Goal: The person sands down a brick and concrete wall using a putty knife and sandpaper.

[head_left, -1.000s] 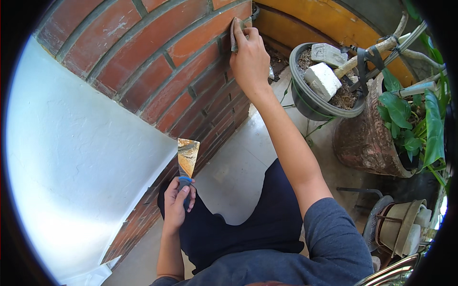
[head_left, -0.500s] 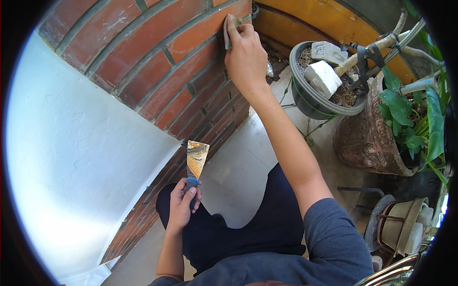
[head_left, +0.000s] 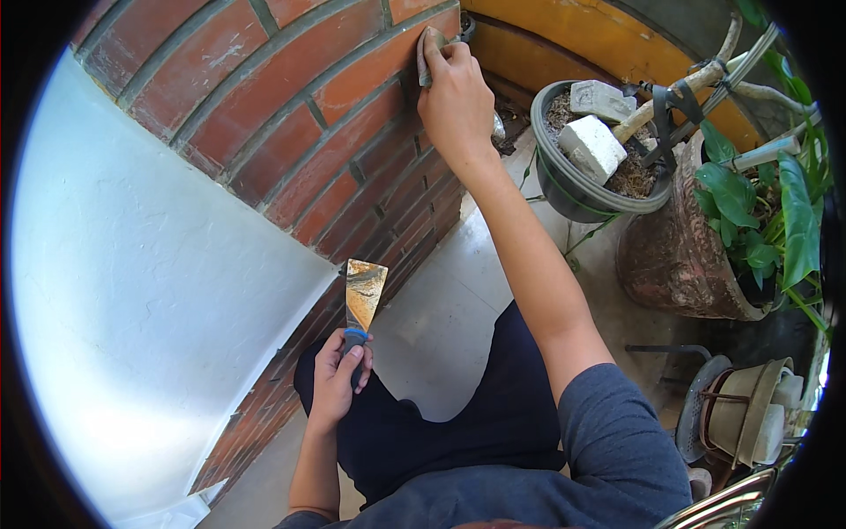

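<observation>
My left hand (head_left: 342, 375) is closed around the dark handle of a putty knife (head_left: 365, 293), above my left thigh. Its wide blade points away from me, smeared with orange-brown and grey stains, and a blue band rings the handle's top. Stretched far ahead, my right hand (head_left: 456, 101) presses a thin, folded grey-brown piece (head_left: 431, 55) against the brick wall (head_left: 291, 145), close to the wall's far vertical edge. Whether that piece is sandpaper or cloth I cannot tell, as my fingers cover much of it.
A white plastered surface (head_left: 150, 264) borders the bricks at left. At right stand a grey plant pot (head_left: 564, 181) with stone blocks and a branch, a weathered brown pot (head_left: 656, 264) with green leaves, and a beige pot (head_left: 736, 414). Behind runs a yellow wall (head_left: 520, 48).
The view has shifted slightly. My right hand and the folded piece have moved a very small way along the wall's far edge. My left hand keeps the putty knife in the same place.
</observation>
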`<action>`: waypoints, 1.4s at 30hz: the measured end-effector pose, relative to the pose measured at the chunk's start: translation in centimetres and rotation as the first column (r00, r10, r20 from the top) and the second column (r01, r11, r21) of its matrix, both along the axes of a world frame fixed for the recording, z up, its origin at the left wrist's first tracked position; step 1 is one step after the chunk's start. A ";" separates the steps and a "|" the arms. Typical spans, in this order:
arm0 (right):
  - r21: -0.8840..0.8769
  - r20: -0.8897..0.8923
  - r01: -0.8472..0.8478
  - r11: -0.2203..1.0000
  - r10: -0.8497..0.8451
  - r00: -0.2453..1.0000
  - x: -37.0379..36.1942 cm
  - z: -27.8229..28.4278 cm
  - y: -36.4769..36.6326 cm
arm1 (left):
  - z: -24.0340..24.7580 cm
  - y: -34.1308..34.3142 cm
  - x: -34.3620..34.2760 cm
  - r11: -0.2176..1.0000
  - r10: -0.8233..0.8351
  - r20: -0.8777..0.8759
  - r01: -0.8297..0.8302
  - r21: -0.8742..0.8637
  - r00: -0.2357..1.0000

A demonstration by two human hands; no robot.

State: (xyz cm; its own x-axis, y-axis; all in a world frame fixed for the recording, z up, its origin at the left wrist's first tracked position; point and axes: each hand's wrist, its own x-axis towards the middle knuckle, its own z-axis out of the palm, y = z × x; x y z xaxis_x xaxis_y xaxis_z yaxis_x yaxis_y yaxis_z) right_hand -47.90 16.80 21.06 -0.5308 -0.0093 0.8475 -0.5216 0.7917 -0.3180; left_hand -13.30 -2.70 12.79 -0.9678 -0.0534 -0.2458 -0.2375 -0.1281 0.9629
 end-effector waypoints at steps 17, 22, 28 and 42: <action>0.068 -0.060 -0.015 0.998 0.019 0.998 1.3 1.8 0.5 | -10.7 -1.2 -2.0 0.996 -0.019 0.268 0.042 -0.077 0.963; 0.352 -0.093 0.062 0.934 -0.031 0.995 1.9 4.0 3.3 | -12.0 -2.3 -2.1 0.996 -0.018 0.246 0.038 -0.076 0.969; 0.486 -0.091 0.034 0.873 0.012 0.996 2.0 5.1 3.8 | -11.6 -1.6 -2.6 0.997 -0.034 0.285 0.054 -0.063 0.958; 0.481 0.020 -0.014 0.877 0.005 1.000 1.6 5.6 4.5 | -11.6 -1.9 -2.4 0.993 -0.052 0.281 0.080 -0.088 0.958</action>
